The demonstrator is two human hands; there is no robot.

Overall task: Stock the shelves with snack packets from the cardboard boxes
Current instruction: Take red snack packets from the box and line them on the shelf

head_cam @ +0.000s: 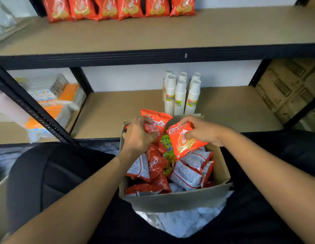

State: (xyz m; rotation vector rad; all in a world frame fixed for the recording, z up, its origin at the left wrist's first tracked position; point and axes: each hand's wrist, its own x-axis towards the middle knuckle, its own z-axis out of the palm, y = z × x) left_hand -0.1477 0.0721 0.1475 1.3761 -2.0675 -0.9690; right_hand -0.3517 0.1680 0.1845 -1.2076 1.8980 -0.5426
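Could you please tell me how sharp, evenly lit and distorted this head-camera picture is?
Head view: lighting soft and even, no hard shadows; the orange printed snack packet pinched by the right hand is sharp, its lettering readable; the orange-and-white wrapped packs at far left are smeared; the black metal shelf upright leans from wide-angle distortion.

orange packet (185, 138) "Alang-", green packet (165, 142) "IK"

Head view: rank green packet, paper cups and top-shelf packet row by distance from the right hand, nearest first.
From the right hand:
1. Green packet: in the box, just to the hand's left.
2. Paper cups: on the lower shelf, behind the box.
3. Packet row: on the upper shelf, at the back.
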